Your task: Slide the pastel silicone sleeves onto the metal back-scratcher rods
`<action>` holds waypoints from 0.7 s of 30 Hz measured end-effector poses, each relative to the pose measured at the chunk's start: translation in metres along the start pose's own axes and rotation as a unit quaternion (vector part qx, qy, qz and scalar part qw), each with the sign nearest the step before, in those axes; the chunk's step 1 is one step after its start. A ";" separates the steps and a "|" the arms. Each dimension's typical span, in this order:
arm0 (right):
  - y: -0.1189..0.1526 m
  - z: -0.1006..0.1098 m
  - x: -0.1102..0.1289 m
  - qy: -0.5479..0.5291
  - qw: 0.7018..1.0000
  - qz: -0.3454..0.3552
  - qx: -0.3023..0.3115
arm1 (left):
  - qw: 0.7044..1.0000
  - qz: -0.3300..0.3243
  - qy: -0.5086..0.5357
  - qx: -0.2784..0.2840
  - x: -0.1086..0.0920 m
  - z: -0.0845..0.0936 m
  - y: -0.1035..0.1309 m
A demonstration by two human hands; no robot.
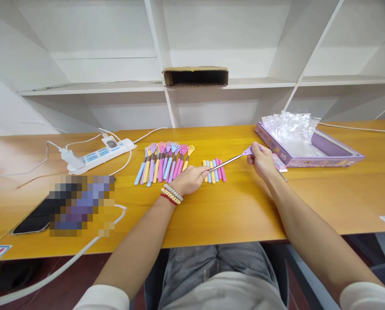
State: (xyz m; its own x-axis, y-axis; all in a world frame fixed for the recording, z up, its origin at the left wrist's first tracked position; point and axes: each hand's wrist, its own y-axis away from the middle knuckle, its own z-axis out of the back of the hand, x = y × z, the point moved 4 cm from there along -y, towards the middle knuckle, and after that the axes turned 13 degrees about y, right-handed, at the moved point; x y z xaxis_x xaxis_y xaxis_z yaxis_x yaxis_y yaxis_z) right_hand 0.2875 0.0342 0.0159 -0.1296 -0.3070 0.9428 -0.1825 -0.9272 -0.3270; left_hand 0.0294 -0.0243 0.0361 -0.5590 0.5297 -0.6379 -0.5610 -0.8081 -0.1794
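A back scratcher is stretched between my hands, its thin metal telescopic rod (227,162) extended. My left hand (190,180) is closed on the rod's lower end; whether a handle is inside the fingers is hidden. My right hand (261,160) pinches the purple claw head (247,151) at the other end. Left of my left hand lies a row of several collapsed back scratchers (164,163) with hand-shaped heads in purple, pink, blue and yellow. Below the stretched rod, several loose coloured handles (215,171) lie side by side on the table.
A purple box tray (321,162) holding clear plastic bags (291,125) stands at the right. At the left are a white power strip (100,155) with cables, and a dark phone (40,211) beside a pixelated area. White shelving with a cardboard box (195,76) rises behind the table (231,215).
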 end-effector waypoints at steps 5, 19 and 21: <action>0.004 -0.003 0.004 0.037 0.999 -0.019 -0.010 | 0.999 0.013 -0.042 -0.008 0.003 -0.004 0.000; -0.001 0.003 -0.010 0.191 0.981 -0.032 -0.034 | 0.993 0.020 -0.113 -0.032 0.004 -0.003 -0.002; -0.003 0.007 -0.011 0.206 0.976 -0.029 -0.065 | 0.993 0.019 -0.110 -0.032 0.005 -0.001 -0.003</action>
State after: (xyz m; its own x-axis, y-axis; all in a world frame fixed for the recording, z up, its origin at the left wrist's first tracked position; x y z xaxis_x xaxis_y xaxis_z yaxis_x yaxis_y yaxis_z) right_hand 0.2969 0.0392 0.0068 -0.4921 -0.1181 0.8625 -0.3189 -0.8974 -0.3049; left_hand 0.0287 -0.0200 0.0326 -0.7033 0.5358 -0.4673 -0.5003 -0.8400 -0.2102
